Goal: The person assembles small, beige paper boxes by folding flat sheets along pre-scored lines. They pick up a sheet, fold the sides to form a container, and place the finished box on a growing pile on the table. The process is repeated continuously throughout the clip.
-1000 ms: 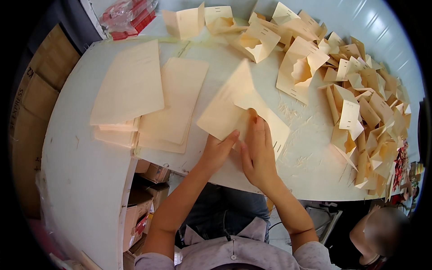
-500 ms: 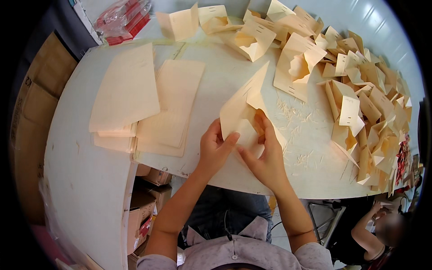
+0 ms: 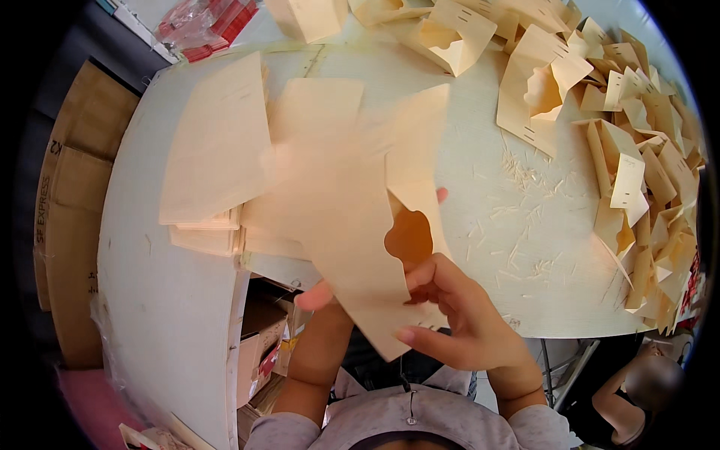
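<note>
— How are the hands set?

— Both are raised off the white table (image 3: 187, 315), close under the camera, holding one pale die-cut card sheet (image 3: 352, 225) between them. The right hand (image 3: 457, 315) sits at the sheet's lower right edge, thumb across the front near the bottom corner, fingers curled behind, pinching the card. Its forearm rises from the lower edge in a grey sleeve.

— And the left?

— The left hand (image 3: 319, 296) is almost wholly behind the sheet. Only a fingertip or thumb tip pokes out at the lower left edge, so it holds the card from behind, though the exact grip cannot be told.

— Where is the sheet, then?

— In the air, tilted, folded along a crease, with a rounded cut-out through which something orange-brown shows. Its upper part is blurred.

— What else is hard to see?

— The sheet covers part of the flat card stacks (image 3: 217, 150) on the table's left. The heap of folded card pieces (image 3: 637, 150) at right bends with the lens, and a red packet (image 3: 202, 26) is cut off at the top.
</note>
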